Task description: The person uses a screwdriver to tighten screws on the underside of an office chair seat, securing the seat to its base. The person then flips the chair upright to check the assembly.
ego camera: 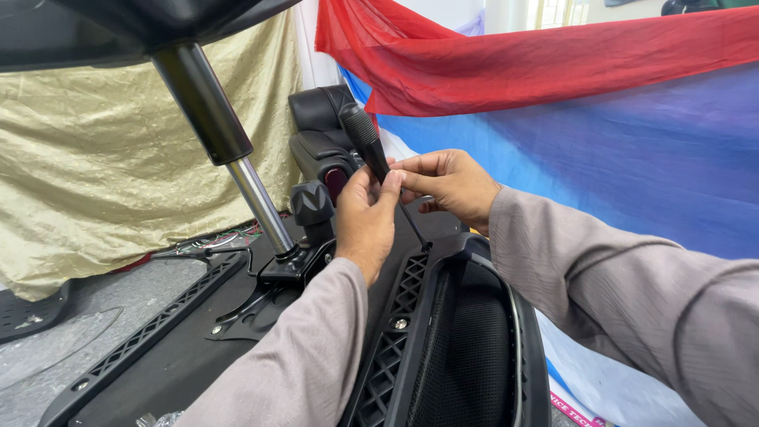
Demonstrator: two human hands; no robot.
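At frame centre the screwdriver (371,150) was gripped by both the left hand (365,217) and the right hand (447,183), its long axis slanted down-right, tip on the chair frame (411,285).

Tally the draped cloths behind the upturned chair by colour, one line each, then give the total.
Red cloth: 1
Blue cloth: 1
Beige-gold cloth: 1
Total: 3

In front of them, the left hand and right hand hold a black-handled screwdriver with its tip at the black chair frame.
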